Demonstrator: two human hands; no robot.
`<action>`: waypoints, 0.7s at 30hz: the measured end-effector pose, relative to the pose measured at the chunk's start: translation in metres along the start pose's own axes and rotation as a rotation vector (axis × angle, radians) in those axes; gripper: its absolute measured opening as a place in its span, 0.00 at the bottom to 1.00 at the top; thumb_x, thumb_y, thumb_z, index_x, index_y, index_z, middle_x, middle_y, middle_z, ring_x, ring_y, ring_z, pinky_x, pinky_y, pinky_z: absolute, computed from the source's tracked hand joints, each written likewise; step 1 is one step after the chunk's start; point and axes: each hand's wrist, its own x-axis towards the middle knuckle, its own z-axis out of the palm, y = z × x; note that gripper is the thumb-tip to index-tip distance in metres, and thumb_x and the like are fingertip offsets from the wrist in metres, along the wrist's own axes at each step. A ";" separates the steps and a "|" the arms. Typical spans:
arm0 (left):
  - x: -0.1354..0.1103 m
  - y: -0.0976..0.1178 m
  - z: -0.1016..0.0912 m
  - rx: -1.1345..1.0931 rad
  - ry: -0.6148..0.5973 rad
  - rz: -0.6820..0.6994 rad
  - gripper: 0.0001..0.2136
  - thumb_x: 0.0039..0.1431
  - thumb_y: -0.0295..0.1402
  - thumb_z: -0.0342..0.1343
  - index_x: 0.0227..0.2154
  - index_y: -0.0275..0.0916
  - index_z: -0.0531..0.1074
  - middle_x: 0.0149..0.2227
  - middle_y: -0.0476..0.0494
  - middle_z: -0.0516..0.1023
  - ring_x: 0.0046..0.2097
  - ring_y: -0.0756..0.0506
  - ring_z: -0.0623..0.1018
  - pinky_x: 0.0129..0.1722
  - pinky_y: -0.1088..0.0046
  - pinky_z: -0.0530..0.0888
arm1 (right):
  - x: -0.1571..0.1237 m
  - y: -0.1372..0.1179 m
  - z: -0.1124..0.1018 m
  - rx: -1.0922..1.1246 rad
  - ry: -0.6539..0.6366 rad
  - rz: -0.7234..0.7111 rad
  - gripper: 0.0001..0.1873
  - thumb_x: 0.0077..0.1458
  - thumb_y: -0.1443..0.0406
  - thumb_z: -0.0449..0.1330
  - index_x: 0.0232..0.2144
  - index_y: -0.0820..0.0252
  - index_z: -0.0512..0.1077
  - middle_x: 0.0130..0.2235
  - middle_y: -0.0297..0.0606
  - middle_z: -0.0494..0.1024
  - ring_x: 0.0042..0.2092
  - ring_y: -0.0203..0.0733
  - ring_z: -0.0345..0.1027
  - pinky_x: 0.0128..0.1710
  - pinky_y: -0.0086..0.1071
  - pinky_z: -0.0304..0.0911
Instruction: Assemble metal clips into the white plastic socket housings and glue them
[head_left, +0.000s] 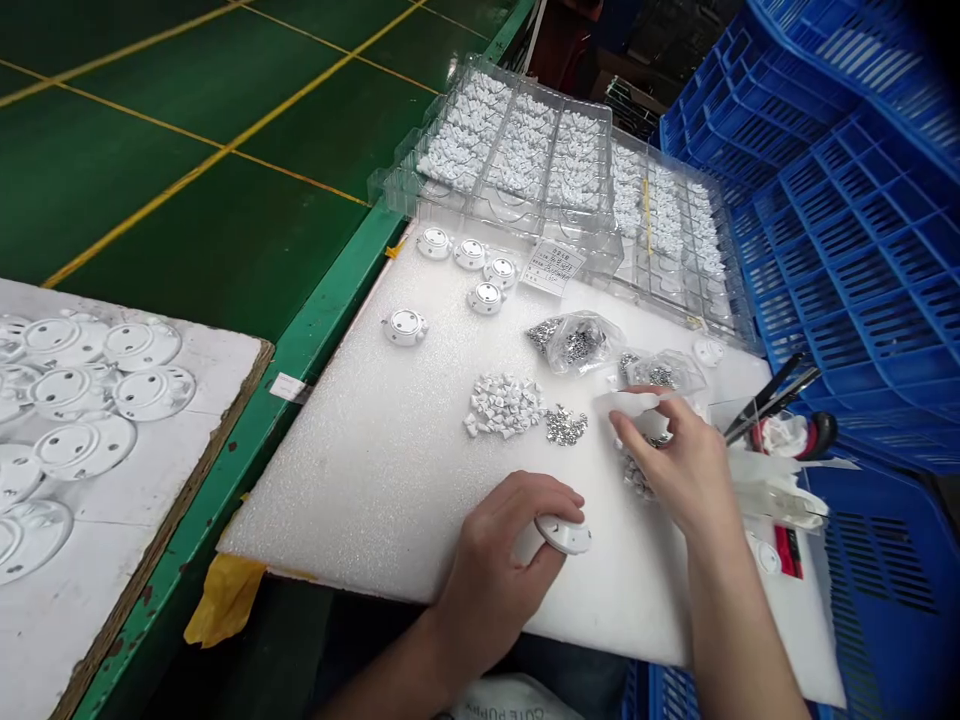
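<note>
My left hand (510, 550) grips a round white plastic disc (566, 535) by its edge, tilted above the foam sheet. My right hand (679, 450) is closed, thumb and fingers pinching a translucent white piece of plastic film (634, 402). Beneath that hand, partly hidden, lie small metal parts (637, 478). Left of it sit a heap of small white plastic pieces (506, 405) and a little pile of metal bits (566, 427). Farther back, a clear bag of metal parts (585, 342) lies open, with another bag (664, 372) beside it.
Several white round units (486, 297) stand at the back left of the foam sheet (375, 450), near a paper label (553, 268). Clear trays of white parts (517, 140) lie behind. Blue crates (847, 180) rise at right, near tweezers (776, 400). White discs (86, 445) cover the left board.
</note>
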 end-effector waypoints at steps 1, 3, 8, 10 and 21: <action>0.000 0.000 0.000 -0.001 -0.001 -0.002 0.15 0.56 0.13 0.57 0.37 0.41 0.75 0.40 0.45 0.82 0.44 0.46 0.82 0.47 0.71 0.80 | -0.004 -0.003 -0.005 0.012 0.013 -0.001 0.19 0.54 0.50 0.66 0.43 0.55 0.77 0.41 0.38 0.82 0.37 0.46 0.70 0.38 0.38 0.57; 0.000 0.000 0.000 -0.007 -0.003 -0.009 0.14 0.56 0.13 0.57 0.37 0.41 0.75 0.40 0.44 0.82 0.44 0.45 0.82 0.46 0.70 0.80 | -0.014 -0.012 -0.018 0.020 0.122 -0.021 0.18 0.55 0.51 0.67 0.43 0.54 0.76 0.41 0.37 0.80 0.40 0.46 0.70 0.39 0.38 0.56; 0.001 0.001 0.000 -0.013 -0.005 0.001 0.14 0.57 0.13 0.58 0.37 0.41 0.75 0.40 0.45 0.82 0.44 0.47 0.82 0.47 0.72 0.79 | -0.031 -0.040 -0.023 0.027 0.059 -0.314 0.02 0.63 0.63 0.64 0.36 0.55 0.75 0.36 0.34 0.77 0.39 0.40 0.69 0.40 0.36 0.60; 0.001 0.000 0.000 -0.002 -0.008 0.015 0.14 0.57 0.14 0.57 0.38 0.41 0.75 0.40 0.45 0.82 0.44 0.47 0.82 0.47 0.72 0.79 | -0.029 -0.044 -0.011 0.019 -0.070 -0.456 0.01 0.63 0.67 0.63 0.38 0.56 0.75 0.37 0.34 0.75 0.40 0.39 0.70 0.41 0.35 0.64; 0.000 -0.002 0.002 -0.008 -0.005 0.027 0.15 0.55 0.11 0.58 0.38 0.39 0.74 0.40 0.46 0.81 0.46 0.48 0.81 0.49 0.76 0.78 | -0.016 -0.041 0.024 -0.200 -0.122 -0.638 0.03 0.62 0.72 0.61 0.36 0.63 0.75 0.38 0.41 0.72 0.38 0.43 0.65 0.35 0.38 0.64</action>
